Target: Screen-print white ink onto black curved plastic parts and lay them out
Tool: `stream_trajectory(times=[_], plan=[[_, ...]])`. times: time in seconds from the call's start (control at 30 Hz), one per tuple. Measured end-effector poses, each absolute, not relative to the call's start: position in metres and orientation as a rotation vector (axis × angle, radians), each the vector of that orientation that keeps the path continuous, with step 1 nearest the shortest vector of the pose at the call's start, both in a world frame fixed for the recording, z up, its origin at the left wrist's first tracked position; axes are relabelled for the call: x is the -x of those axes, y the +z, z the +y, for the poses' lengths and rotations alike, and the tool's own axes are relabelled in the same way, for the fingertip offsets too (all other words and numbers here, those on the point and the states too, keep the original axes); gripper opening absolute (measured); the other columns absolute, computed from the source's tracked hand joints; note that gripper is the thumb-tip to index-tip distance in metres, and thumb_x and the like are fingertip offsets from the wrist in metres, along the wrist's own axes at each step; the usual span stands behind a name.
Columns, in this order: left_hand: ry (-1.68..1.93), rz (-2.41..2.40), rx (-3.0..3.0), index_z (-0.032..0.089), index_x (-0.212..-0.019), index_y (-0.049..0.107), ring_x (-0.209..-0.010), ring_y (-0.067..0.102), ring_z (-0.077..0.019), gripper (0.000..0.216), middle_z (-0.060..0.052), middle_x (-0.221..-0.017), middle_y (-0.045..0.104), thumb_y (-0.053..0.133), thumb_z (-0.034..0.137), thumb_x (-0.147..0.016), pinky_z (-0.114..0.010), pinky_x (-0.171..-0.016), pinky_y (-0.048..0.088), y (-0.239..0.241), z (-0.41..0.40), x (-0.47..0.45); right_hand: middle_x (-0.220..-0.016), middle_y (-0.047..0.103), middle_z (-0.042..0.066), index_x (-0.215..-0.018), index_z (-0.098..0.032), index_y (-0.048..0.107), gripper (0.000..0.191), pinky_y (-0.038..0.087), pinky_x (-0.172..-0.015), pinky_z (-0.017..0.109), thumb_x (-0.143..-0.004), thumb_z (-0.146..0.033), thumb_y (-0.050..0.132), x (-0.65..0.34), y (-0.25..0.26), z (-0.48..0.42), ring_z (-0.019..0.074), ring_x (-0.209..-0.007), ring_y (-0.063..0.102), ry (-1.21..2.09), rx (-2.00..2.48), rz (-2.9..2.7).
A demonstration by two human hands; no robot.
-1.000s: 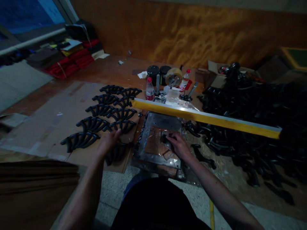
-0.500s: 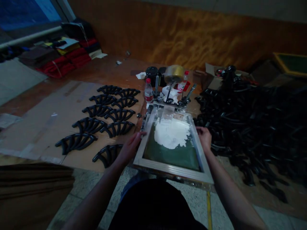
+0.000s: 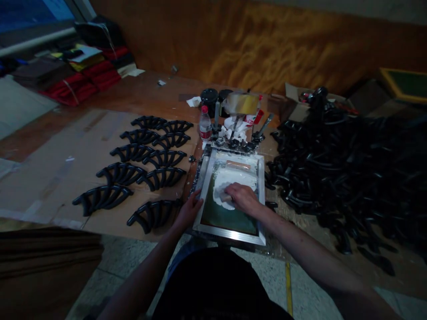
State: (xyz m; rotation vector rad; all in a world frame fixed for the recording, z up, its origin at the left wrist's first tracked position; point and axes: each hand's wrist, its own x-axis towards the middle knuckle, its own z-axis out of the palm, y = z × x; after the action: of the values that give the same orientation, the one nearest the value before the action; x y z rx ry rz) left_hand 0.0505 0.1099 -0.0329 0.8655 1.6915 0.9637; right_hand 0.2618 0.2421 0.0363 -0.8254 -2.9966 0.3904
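A metal-framed printing screen [image 3: 205, 209] lies flat on the table before me, with a green mesh and a patch of white ink [image 3: 230, 178] on it. My left hand [image 3: 190, 210] grips the frame's left edge. My right hand [image 3: 243, 198] is closed over something on the mesh, at the near edge of the white ink; what it holds is hidden by the fingers. Left of the screen, several black curved plastic parts [image 3: 147, 162] lie in rows on cardboard.
A big heap of black parts [image 3: 350, 169] fills the table's right side. Behind the screen stand a water bottle [image 3: 204, 124], two black jars [image 3: 209, 97], a tape roll [image 3: 243, 103] and clamps. Red and dark goods [image 3: 80, 78] are stacked at the far left.
The screen frame came down from raised to flat on the table. My right hand left the frame's right edge and moved onto the mesh; my left hand stayed on the left edge.
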Motion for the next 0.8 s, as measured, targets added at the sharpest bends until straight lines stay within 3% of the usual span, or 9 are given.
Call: stream_trajectory(times=[0.1, 0.2, 0.37, 0.5, 0.6, 0.67, 0.73, 0.8], plan=[[0.958, 1.718, -0.897, 0.016, -0.139, 0.047, -0.082, 0.066, -0.0215, 0.065, -0.005, -0.086, 0.069, 0.054, 0.048, -0.084, -0.031, -0.072, 0.051, -0.032, 0.111, -0.051, -0.094, 0.067, 0.005, -0.094, -0.020, 0.065, 0.022, 0.041, -0.075, 0.027, -0.076, -0.010, 0.056, -0.274, 0.042, 0.238, 0.0197, -0.091, 0.059, 0.503, 0.571, -3.068], [0.991, 1.689, -0.874, 0.015, -0.138, 0.048, -0.077, 0.066, -0.0209, 0.067, -0.004, -0.084, 0.069, 0.056, 0.050, -0.081, -0.031, -0.069, 0.051, -0.032, 0.111, -0.052, -0.089, 0.068, 0.004, -0.088, -0.021, 0.065, 0.013, 0.040, -0.072, 0.027, -0.079, -0.015, 0.057, -0.269, 0.045, 0.242, 0.0199, -0.087, 0.059, 0.483, 0.701, -3.017], [1.034, 1.670, -0.827, 0.017, -0.135, 0.051, -0.068, 0.064, -0.0191, 0.068, -0.002, -0.078, 0.068, 0.060, 0.053, -0.078, -0.030, -0.065, 0.049, -0.037, 0.110, -0.052, -0.104, 0.068, 0.011, -0.102, -0.015, 0.065, 0.026, 0.043, -0.078, 0.030, -0.079, -0.009, 0.054, -0.272, 0.025, 0.226, 0.0229, -0.094, 0.059, 0.338, 0.703, -2.887], [1.032, 1.671, -0.809, 0.016, -0.134, 0.051, -0.069, 0.064, -0.0192, 0.068, -0.002, -0.076, 0.068, 0.061, 0.051, -0.077, -0.029, -0.063, 0.049, -0.031, 0.110, -0.053, -0.095, 0.069, 0.005, -0.101, -0.020, 0.066, 0.021, 0.044, -0.074, 0.027, -0.083, -0.016, 0.057, -0.270, 0.030, 0.232, 0.0198, -0.090, 0.061, 0.495, 0.778, -2.844], [1.040, 1.641, -0.787, 0.015, -0.137, 0.048, -0.063, 0.062, -0.0184, 0.073, -0.001, -0.071, 0.067, 0.063, 0.051, -0.075, -0.028, -0.058, 0.047, -0.011, 0.110, -0.051, -0.106, 0.069, 0.006, -0.123, -0.023, 0.060, 0.035, 0.045, -0.077, 0.028, -0.088, -0.030, 0.058, -0.250, 0.054, 0.263, 0.0215, -0.096, 0.062, 0.459, 1.036, -2.717], [1.107, 1.623, -0.815, 0.015, -0.135, 0.052, -0.069, 0.064, -0.0189, 0.071, -0.003, -0.078, 0.069, 0.063, 0.053, -0.076, -0.027, -0.059, 0.048, 0.010, 0.112, -0.049, -0.112, 0.067, 0.008, -0.137, -0.026, 0.051, 0.051, 0.046, -0.078, 0.031, -0.088, -0.037, 0.060, -0.243, 0.071, 0.290, 0.0237, -0.096, 0.062, 0.367, 1.196, -2.623], [1.191, 1.640, -0.847, 0.016, -0.125, 0.061, -0.075, 0.064, -0.0188, 0.063, -0.005, -0.086, 0.070, 0.058, 0.059, -0.079, -0.026, -0.059, 0.048, 0.034, 0.115, -0.047, -0.112, 0.067, 0.008, -0.139, -0.027, 0.050, 0.055, 0.046, -0.078, 0.033, -0.087, -0.040, 0.060, -0.253, 0.086, 0.318, 0.0244, -0.091, 0.063, 0.304, 1.305, -2.492], [1.260, 1.672, -0.836, 0.017, -0.113, 0.068, -0.070, 0.062, -0.0170, 0.060, -0.003, -0.082, 0.069, 0.049, 0.065, -0.083, -0.024, -0.054, 0.046, 0.060, 0.122, -0.046, -0.106, 0.068, 0.009, -0.130, -0.022, 0.059, 0.046, 0.047, -0.078, 0.034, -0.088, -0.041, 0.056, -0.281, 0.092, 0.342, 0.0232, -0.086, 0.062, 0.307, 1.357, -2.277]])
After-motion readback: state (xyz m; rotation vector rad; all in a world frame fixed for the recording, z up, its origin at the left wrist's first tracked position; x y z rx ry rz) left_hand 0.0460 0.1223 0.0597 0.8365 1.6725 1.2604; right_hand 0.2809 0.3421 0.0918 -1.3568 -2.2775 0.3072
